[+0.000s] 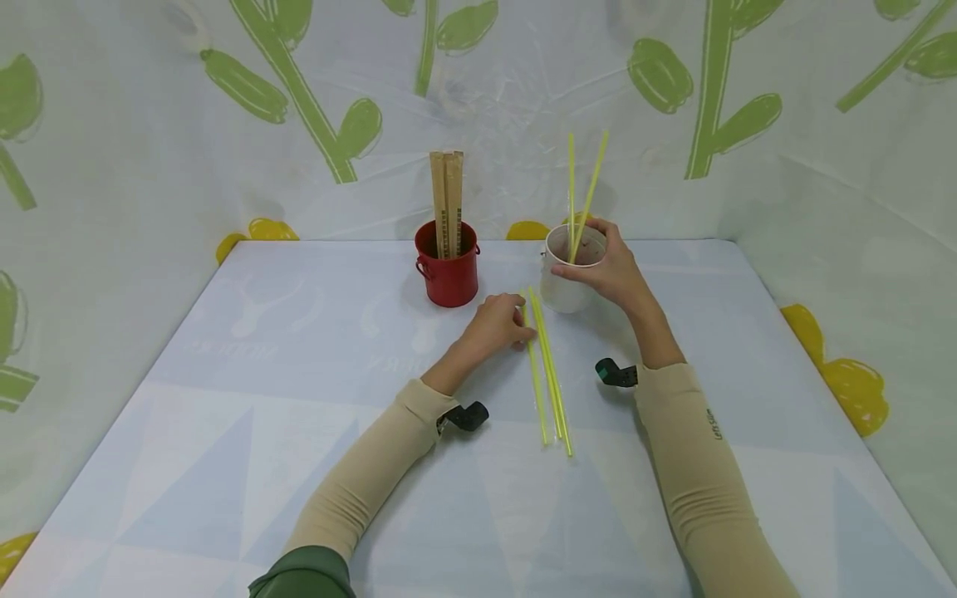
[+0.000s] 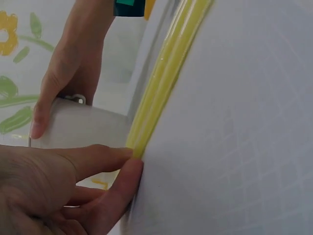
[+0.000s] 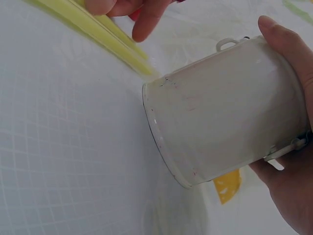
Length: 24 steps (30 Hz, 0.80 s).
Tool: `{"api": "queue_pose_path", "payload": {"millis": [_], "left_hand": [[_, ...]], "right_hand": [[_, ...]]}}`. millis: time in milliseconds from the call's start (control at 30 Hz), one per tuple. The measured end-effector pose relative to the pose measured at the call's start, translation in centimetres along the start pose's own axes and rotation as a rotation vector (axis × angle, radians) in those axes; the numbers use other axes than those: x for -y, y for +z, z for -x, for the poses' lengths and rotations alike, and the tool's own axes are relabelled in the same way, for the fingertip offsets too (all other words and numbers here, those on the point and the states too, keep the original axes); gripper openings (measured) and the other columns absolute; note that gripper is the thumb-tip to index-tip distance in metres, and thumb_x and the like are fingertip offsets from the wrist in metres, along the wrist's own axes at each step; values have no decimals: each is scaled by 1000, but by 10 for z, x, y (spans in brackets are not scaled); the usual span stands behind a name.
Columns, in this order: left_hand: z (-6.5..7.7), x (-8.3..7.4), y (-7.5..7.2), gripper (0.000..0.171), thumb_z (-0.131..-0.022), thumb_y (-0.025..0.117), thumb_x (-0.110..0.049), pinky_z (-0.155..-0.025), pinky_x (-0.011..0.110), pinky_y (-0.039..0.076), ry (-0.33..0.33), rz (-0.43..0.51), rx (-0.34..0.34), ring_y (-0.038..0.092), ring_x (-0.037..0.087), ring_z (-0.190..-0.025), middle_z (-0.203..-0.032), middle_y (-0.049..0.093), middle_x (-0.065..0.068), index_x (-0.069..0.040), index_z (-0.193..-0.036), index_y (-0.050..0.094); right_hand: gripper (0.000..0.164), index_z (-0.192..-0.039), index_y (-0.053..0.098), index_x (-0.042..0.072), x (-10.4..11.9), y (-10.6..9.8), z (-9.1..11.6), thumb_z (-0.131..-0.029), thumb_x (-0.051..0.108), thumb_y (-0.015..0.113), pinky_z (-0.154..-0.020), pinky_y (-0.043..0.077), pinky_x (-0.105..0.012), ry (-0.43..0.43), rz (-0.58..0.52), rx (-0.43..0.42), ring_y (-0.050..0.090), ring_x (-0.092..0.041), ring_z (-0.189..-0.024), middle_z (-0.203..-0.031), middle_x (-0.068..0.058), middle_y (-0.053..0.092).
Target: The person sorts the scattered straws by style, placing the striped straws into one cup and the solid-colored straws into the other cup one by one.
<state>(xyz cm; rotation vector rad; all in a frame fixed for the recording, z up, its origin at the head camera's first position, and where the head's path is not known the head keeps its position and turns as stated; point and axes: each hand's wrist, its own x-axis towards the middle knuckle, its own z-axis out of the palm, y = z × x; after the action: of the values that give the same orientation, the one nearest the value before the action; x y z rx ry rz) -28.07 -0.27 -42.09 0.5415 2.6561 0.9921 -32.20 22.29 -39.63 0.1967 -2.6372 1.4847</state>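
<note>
Several yellow straws in clear wrappers (image 1: 552,375) lie on the table in a loose bundle. My left hand (image 1: 495,324) pinches the far end of the leftmost straw (image 1: 537,390) between thumb and forefinger; in the left wrist view the fingertips meet at the end of the straws (image 2: 166,73). My right hand (image 1: 619,270) grips the white bucket (image 1: 562,291) by its rim, thumb on the near side and fingers behind. Two more yellow straws (image 1: 593,187) lean upright in this bucket. The right wrist view shows the bucket's wall (image 3: 225,107) and small side handles.
Left of the white bucket stands a red bucket (image 1: 452,284) holding several upright brown paper-sleeved sticks (image 1: 447,199). Both buckets are near the table's back edge, before a leaf-patterned sheet (image 1: 523,108). A pale blue and white cover (image 1: 299,465) lies over the table.
</note>
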Motion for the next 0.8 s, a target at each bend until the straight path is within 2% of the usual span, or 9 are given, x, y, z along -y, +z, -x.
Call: {"api": "queue_pose_path", "payload": {"millis": [100,233,367,467,567,800], "left_hand": [[0,-1,-3,47,-88,74,-22,-60,20,46,-23,-19,25,63,15,-65,-83,67,5,-3,-128,59],[-1,-3,-6,49,-87,73,-20,-60,20,47,-58,-39,56,63,15,-67,-85,66,5,-3,-131,58],[1,-4,-5,29,-87,74,-22,-58,20,46,-76,-48,64,63,16,-64,-78,66,5,-4,-109,66],[2,-4,-4,21,-87,75,-23,-56,20,45,-78,-47,58,64,16,-59,-73,66,6,-7,-92,64],[2,-4,-4,21,-87,75,-22,-54,19,46,-81,-41,56,65,15,-57,-75,65,7,-6,-93,64],[1,-5,-6,34,-89,73,-18,-56,16,52,-112,-14,75,68,12,-58,-84,64,8,-4,-119,62]], "right_hand": [[106,-150,23,15,0,0,0,-71,43,86,-115,32,-57,-2,-3,0,34,-33,-142,-156,-10,33],[107,-151,22,15,1,0,0,-70,43,86,-115,32,-57,3,-5,0,34,-33,-142,-155,-11,33],[107,-151,23,15,-1,0,0,-70,43,87,-115,32,-57,2,-7,0,34,-33,-141,-155,-11,33],[105,-150,24,16,-2,1,0,-70,42,87,-115,32,-57,-2,-9,-1,35,-32,-141,-155,-9,33],[104,-149,24,16,-1,0,1,-71,41,87,-115,31,-56,-10,-14,-3,35,-31,-141,-156,-9,32],[102,-149,25,15,1,1,1,-71,39,87,-115,31,-56,-19,-18,-7,35,-31,-141,-156,-8,32]]}}
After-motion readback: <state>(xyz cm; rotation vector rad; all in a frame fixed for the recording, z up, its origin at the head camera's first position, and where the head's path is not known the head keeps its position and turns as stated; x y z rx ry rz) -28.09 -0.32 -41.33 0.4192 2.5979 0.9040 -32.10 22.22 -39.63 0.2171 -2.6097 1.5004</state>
